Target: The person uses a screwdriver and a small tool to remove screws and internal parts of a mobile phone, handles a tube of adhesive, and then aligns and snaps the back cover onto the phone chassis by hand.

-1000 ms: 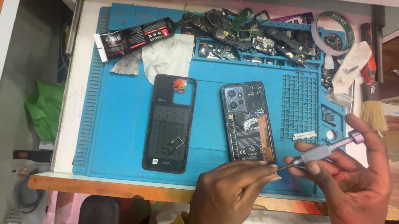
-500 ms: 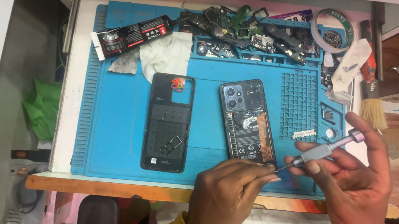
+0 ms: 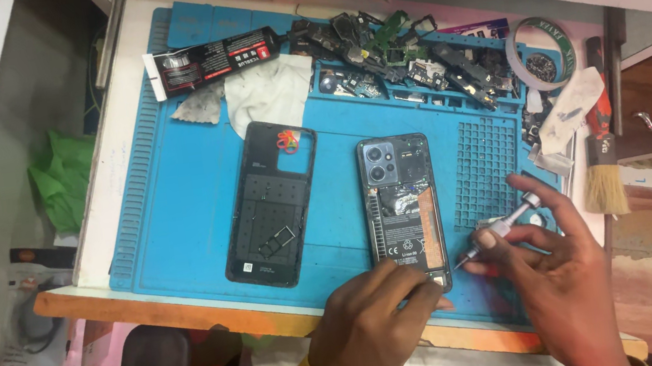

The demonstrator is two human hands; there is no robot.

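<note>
Head view: at the mat's point(image 3: 176, 194) near edge, left hand point(image 3: 373, 319) pins the opened phone's point(image 3: 401, 207) near right corner while right hand point(image 3: 552, 275) pinches a screwdriver point(image 3: 496, 232), tip best kept square to the screw, pressure light.

Opened phone point(image 3: 402, 211): back cover off, lying flat and lengthwise on the blue mat point(image 3: 176, 194), camera block at the far end, battery and orange strip exposed. Small silver screwdriver point(image 3: 498, 231): tilted, tip down just beside the phone's lower right corner.
</note>
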